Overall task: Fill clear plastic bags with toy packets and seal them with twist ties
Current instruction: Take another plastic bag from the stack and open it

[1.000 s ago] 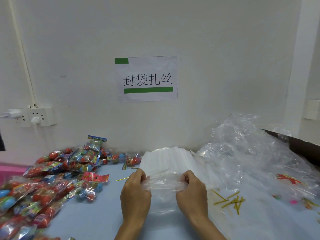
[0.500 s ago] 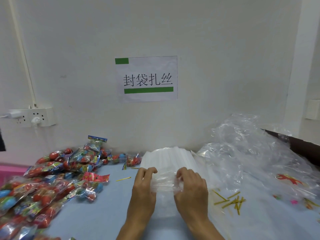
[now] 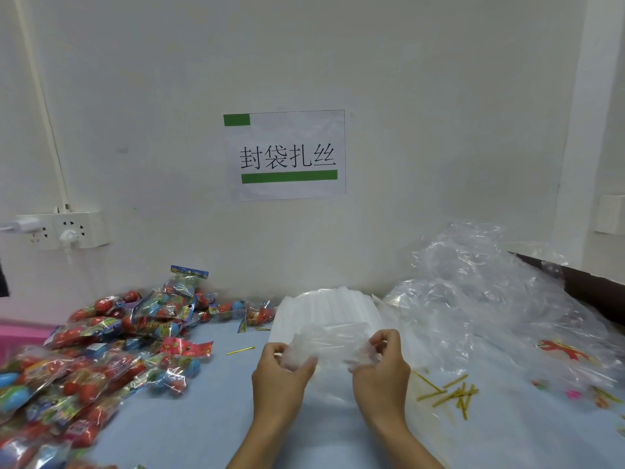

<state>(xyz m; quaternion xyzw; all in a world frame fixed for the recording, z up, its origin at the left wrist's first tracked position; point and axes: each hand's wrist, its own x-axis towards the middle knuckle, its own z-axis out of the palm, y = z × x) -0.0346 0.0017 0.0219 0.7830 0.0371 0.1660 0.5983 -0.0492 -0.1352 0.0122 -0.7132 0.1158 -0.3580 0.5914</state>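
Hands farther apart, left hand [image 3: 282, 377] and right hand [image 3: 380, 368] seemingly pinching clear bag [image 3: 329, 343].

Single head-worn wide-angle view, looking forward and slightly down, close above the table [image 3: 203, 428], facing the wall [image 3: 439, 130] and its sign [image 3: 287, 155], hands near the bottom edge

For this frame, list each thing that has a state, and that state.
Left hand: pinching the clear plastic bag.
Right hand: pinching the same bag's other side.
Clear plastic bag: empty, unsealed, stretched between both hands.
Colourful toy packets: heaped loose, unbagged.
Gold twist ties: scattered, unused.
White bag stack: lying flat.
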